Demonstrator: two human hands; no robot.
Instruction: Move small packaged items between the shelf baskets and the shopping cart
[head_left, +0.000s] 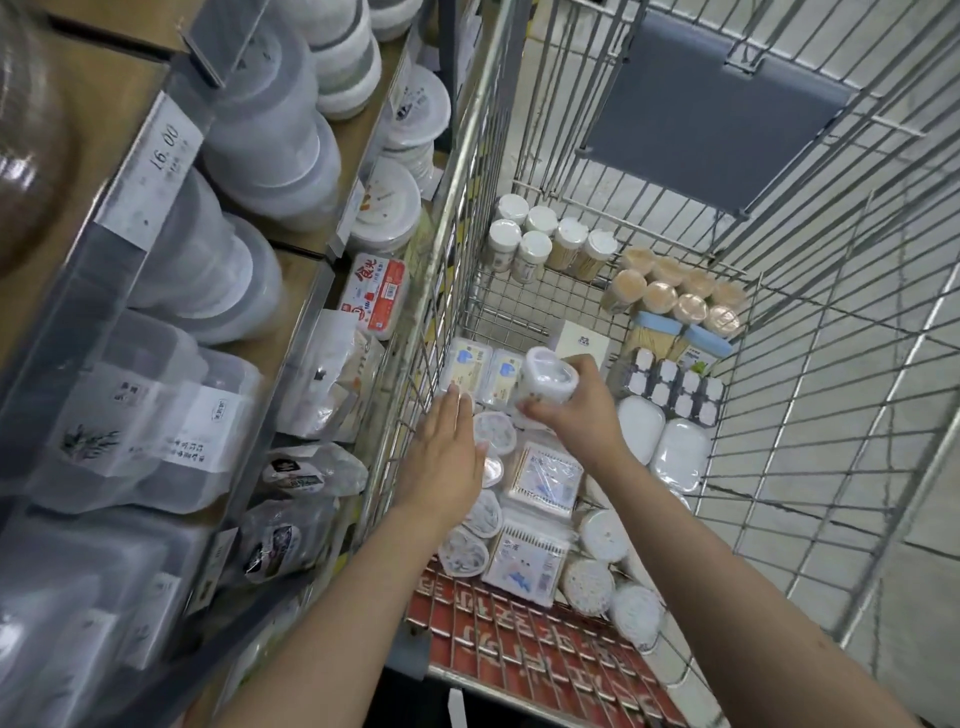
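Both arms reach down into the wire shopping cart (467, 218). My right hand (582, 410) grips a small white round container (545, 382) and holds it tilted above the packs on the cart floor. My left hand (449, 457) lies flat with straight fingers near the cart's left wall, over white round packs (493, 431). Flat cotton-swab packs (545, 478) lie just below my right hand. Two flat blue-labelled boxes (485, 371) lie beyond the fingertips of my left hand.
The cart's far end holds white-capped jars (535, 239), tan-lidded toothpick tubs (675, 296) and white soap boxes (660, 441). Shelves on the left carry stacked plastic containers (270, 156), bagged items (311, 473) and a red-and-white box (371, 293). A grey flap (711, 124) hangs on the cart's far side.
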